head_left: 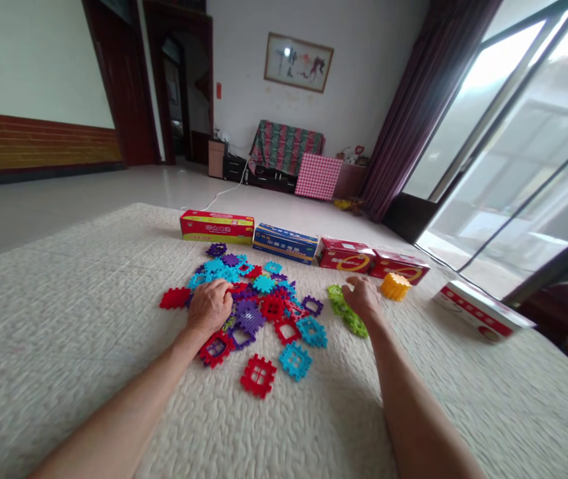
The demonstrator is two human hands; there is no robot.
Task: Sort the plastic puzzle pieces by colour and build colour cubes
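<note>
A mixed pile of plastic interlocking building tiles (pixel 249 318) in purple, red, blue and a little green lies before me on the cream cover. My left hand (pixel 210 307) rests at the pile's left side with its fingers curled in. What they hold, if anything, is hidden. A red tile (pixel 175 298) lies just left of that hand. To the right, my right hand (pixel 364 297) hovers over a strip of green tiles (pixel 352 322), its thumb and fingertips apart with nothing visible between them. A stack of yellow-orange tiles (pixel 396 287) stands beyond it.
Behind the pile runs a row of boxes: a red-and-yellow box (pixel 217 227), a blue box (pixel 285 243) and two red boxes (pixel 346 255). A white-and-red box (pixel 481 311) sits at the right. The quilted cover (pixel 89 319) spreads beneath everything.
</note>
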